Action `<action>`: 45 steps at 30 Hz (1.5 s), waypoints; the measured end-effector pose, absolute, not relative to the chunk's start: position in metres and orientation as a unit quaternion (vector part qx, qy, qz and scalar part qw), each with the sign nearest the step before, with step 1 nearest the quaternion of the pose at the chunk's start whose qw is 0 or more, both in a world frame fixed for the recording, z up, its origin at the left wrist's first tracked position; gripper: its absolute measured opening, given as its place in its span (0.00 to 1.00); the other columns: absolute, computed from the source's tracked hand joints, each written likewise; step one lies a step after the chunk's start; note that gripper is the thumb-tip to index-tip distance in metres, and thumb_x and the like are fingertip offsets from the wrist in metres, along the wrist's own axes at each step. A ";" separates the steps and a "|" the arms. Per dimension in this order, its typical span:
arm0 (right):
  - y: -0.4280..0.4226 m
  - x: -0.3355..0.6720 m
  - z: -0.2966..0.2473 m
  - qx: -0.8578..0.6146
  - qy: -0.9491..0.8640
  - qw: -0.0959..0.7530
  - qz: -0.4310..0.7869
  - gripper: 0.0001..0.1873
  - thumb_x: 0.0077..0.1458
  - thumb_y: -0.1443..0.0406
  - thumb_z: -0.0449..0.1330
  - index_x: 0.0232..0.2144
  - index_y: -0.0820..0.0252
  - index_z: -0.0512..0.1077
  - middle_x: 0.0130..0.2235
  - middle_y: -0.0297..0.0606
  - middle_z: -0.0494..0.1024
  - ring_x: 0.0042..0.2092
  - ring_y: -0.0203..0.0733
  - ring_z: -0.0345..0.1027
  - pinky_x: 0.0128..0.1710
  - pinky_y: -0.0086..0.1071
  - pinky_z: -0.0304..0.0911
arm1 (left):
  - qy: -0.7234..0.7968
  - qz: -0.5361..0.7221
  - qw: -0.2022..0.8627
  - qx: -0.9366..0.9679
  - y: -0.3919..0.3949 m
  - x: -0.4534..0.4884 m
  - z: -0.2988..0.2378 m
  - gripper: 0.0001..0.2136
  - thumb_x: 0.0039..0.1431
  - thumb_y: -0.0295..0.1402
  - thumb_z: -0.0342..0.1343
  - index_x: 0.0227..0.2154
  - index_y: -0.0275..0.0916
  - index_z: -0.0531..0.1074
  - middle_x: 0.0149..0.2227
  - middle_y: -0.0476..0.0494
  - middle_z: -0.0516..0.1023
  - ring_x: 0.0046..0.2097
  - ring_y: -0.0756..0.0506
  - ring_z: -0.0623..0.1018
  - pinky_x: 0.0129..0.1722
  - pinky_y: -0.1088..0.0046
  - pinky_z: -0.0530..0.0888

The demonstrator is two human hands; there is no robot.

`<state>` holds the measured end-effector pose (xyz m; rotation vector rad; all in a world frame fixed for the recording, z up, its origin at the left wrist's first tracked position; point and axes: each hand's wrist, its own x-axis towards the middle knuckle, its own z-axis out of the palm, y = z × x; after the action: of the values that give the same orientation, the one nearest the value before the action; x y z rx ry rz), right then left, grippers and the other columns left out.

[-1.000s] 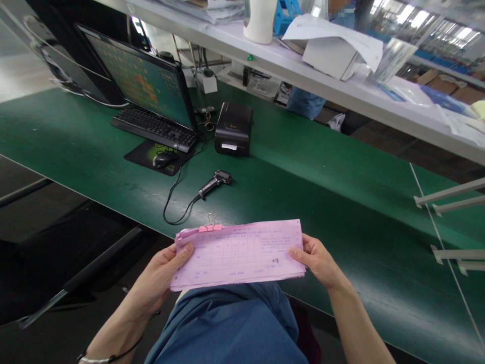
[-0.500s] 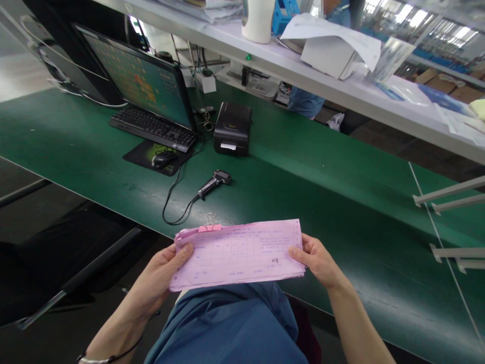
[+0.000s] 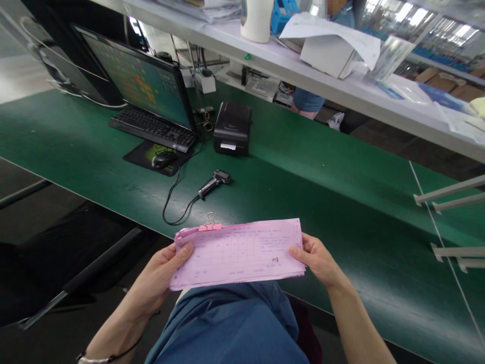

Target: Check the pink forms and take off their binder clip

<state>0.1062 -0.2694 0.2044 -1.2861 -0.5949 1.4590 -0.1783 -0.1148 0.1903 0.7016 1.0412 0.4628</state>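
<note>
A stack of pink printed forms (image 3: 235, 258) is held up between my two hands, just over the front edge of the green table. A pink binder clip (image 3: 210, 227) with wire handles grips the stack's top edge near its left end. My left hand (image 3: 166, 268) is closed on the left end, thumb on top and the other fingers behind the sheets. At the right end my right hand (image 3: 316, 258) pinches the stack, thumb on the front. The top sheet carries a printed grid and a dark handwritten mark. Beyond the stack, a barcode scanner (image 3: 214, 184) lies on the table.
On the green table (image 3: 303, 192) stand a black label printer (image 3: 232, 128), a monitor (image 3: 140, 76), a keyboard (image 3: 151, 129) and a mouse (image 3: 164, 160). A white shelf (image 3: 288, 63) runs above the back. A black chair (image 3: 76, 253) is at left. Another person stands behind the shelf.
My hands and the pink forms stay almost still. Behind the shelf, the other person has shifted slightly.
</note>
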 end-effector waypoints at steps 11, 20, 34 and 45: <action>-0.269 0.106 0.206 -0.538 -0.249 0.526 0.610 0.23 0.49 0.63 0.65 0.48 0.58 0.69 0.45 0.43 0.78 0.41 0.46 0.74 0.43 0.41 0.71 | 0.487 0.218 0.782 0.323 -0.114 -0.179 0.189 0.08 0.54 0.23 0.56 0.39 0.31 0.73 0.27 0.38 0.79 0.25 0.43 0.79 0.25 0.72 0.78; -0.268 0.105 0.203 -0.542 -0.253 0.524 0.606 0.23 0.49 0.63 0.65 0.48 0.58 0.69 0.45 0.42 0.78 0.41 0.45 0.74 0.43 0.42 0.71 | 0.490 0.215 0.782 0.320 -0.114 -0.179 0.190 0.09 0.54 0.23 0.56 0.39 0.31 0.73 0.26 0.39 0.79 0.24 0.44 0.78 0.24 0.73 0.78; -0.268 0.104 0.201 -0.542 -0.252 0.524 0.607 0.22 0.49 0.63 0.65 0.48 0.58 0.69 0.44 0.42 0.79 0.41 0.45 0.74 0.42 0.40 0.71 | 0.489 0.217 0.784 0.314 -0.113 -0.180 0.187 0.08 0.56 0.24 0.55 0.39 0.32 0.73 0.27 0.39 0.79 0.24 0.45 0.77 0.24 0.74 0.78; -0.269 0.104 0.200 -0.540 -0.255 0.524 0.608 0.22 0.50 0.64 0.64 0.48 0.58 0.69 0.44 0.42 0.79 0.41 0.45 0.74 0.41 0.38 0.72 | 0.491 0.221 0.784 0.310 -0.113 -0.181 0.188 0.11 0.54 0.23 0.57 0.42 0.31 0.73 0.27 0.39 0.79 0.29 0.42 0.79 0.24 0.74 0.77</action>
<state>0.1037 -0.2688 0.1997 -1.2920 -0.6095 1.4549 -0.1808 -0.1135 0.1876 0.6689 1.0592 0.4779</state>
